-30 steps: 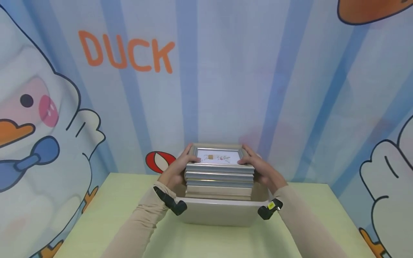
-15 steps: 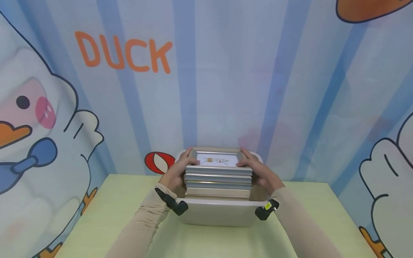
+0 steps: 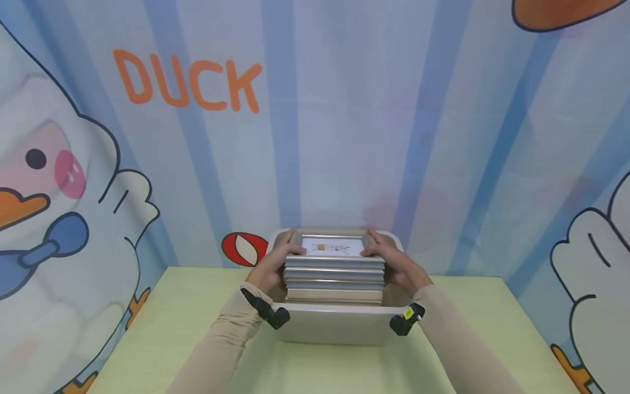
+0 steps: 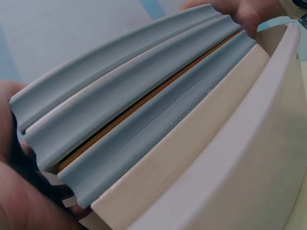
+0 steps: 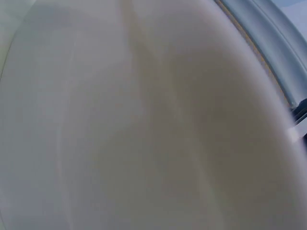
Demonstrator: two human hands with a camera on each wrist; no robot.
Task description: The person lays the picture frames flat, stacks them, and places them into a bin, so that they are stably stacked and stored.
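A stack of picture frames (image 3: 334, 272) sits low inside a white bin (image 3: 334, 328), its upper part standing above the rim. Several frames are blue-grey with ridged edges; a cream one lies beneath them. The top frame shows a small printed picture. My left hand (image 3: 274, 267) grips the stack's left side, thumb on the top frame. On the opposite side my right hand (image 3: 397, 264) holds it the same way. In the left wrist view the frame edges (image 4: 129, 103) run just above the bin's rim. The bin's wall (image 5: 96, 124) fills most of the right wrist view; the stack's bottom is hidden.
The bin stands on a pale yellow-green table (image 3: 197, 312). Close behind it hangs a blue striped curtain (image 3: 344, 137) with printed ducks and lettering. Black wrist cameras (image 3: 268, 312) overlap the bin's front corners in the head view.
Both hands have lowered the stack slightly into the bin, so the cream frame shows less above the front rim. More of the bin's back rim is visible. The grip stays the same.
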